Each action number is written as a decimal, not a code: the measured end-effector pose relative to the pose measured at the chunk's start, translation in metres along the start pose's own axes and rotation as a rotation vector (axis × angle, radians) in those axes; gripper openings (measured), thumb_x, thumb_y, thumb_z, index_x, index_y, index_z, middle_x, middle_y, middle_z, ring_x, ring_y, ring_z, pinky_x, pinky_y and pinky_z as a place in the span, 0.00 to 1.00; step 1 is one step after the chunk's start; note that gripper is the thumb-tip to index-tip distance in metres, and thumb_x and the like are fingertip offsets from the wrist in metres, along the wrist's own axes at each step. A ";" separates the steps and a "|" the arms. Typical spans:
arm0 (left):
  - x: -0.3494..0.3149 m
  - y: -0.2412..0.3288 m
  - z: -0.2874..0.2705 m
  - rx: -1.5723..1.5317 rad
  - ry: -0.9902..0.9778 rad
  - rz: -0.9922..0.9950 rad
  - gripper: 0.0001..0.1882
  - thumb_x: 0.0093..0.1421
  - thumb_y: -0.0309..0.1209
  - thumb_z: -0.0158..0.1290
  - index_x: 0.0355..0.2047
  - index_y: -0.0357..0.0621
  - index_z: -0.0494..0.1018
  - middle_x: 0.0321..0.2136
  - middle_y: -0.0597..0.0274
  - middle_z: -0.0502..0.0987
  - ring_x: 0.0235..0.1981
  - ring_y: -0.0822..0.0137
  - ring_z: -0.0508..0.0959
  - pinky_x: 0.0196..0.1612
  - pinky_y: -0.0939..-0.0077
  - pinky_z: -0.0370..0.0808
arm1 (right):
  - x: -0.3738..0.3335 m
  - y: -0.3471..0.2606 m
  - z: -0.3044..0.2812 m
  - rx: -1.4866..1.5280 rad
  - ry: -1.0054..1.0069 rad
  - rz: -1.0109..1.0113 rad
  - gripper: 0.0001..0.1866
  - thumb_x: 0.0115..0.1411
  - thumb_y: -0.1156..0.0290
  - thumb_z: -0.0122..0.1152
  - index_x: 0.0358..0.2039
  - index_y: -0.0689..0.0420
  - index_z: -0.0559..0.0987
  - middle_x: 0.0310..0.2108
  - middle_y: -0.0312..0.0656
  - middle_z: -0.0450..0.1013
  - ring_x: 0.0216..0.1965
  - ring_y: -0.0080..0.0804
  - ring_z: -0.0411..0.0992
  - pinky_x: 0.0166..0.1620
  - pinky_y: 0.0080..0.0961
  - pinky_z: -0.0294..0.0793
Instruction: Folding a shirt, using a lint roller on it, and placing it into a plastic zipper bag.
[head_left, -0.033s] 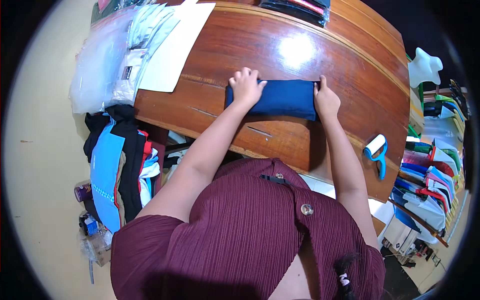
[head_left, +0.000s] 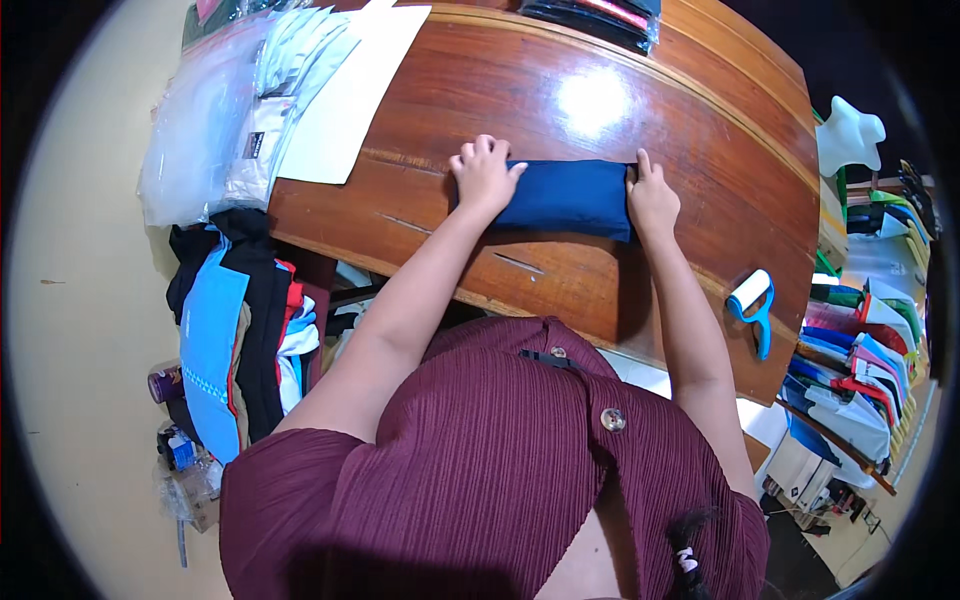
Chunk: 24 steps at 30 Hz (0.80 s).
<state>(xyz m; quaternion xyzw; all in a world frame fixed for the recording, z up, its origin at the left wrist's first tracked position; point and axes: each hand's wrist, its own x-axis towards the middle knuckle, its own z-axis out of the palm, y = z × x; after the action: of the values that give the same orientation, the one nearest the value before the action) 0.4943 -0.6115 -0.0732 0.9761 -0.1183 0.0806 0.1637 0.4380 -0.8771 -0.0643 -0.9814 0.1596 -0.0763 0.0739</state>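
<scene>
A dark blue piece of cloth (head_left: 565,198), folded into a long flat rectangle, lies on the wooden table in front of me. My left hand (head_left: 485,182) covers its left end, thumb stretched over the top and fingers bent round the edge. At the opposite end my right hand (head_left: 653,202) grips the short side, with one finger pointing away along the far corner. Both palms hide the parts of the cloth beneath them.
On the wooden table (head_left: 450,90), a blue-handled lint roller (head_left: 766,310) lies at right. Plastic-bagged garments (head_left: 200,130) and white card (head_left: 345,110) occupy the far left; dark packets (head_left: 600,22) sit at the back. Clothes (head_left: 215,340) hang at left, with more (head_left: 860,360) at right.
My left hand has shifted slightly left, toward the cloth's left edge. The cloth and my right hand have barely moved.
</scene>
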 end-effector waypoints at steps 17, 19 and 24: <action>-0.003 -0.035 0.004 0.066 -0.149 -0.068 0.25 0.68 0.53 0.41 0.65 0.73 0.61 0.71 0.64 0.51 0.72 0.48 0.47 0.64 0.25 0.45 | -0.023 -0.072 -0.006 0.073 -0.234 -0.641 0.33 0.63 0.42 0.50 0.66 0.40 0.65 0.69 0.42 0.56 0.71 0.47 0.49 0.69 0.59 0.40; -0.004 -0.044 0.003 0.056 -0.146 -0.072 0.27 0.69 0.52 0.40 0.66 0.68 0.59 0.71 0.65 0.50 0.72 0.48 0.47 0.64 0.25 0.44 | -0.022 -0.078 -0.006 0.060 -0.232 -0.654 0.33 0.63 0.43 0.50 0.66 0.40 0.65 0.70 0.42 0.56 0.71 0.47 0.49 0.69 0.59 0.40; -0.006 -0.107 -0.015 -0.479 -0.065 0.040 0.31 0.64 0.43 0.52 0.65 0.56 0.57 0.68 0.53 0.52 0.69 0.46 0.53 0.67 0.42 0.51 | -0.028 -0.076 -0.006 0.059 -0.279 -0.641 0.33 0.63 0.46 0.52 0.67 0.42 0.64 0.70 0.41 0.54 0.71 0.47 0.48 0.69 0.59 0.38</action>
<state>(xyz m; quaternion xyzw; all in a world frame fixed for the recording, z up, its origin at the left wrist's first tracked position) 0.5143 -0.5066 -0.0925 0.9089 -0.1585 0.0222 0.3850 0.4340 -0.7980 -0.0496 -0.9801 -0.1706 0.0345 0.0959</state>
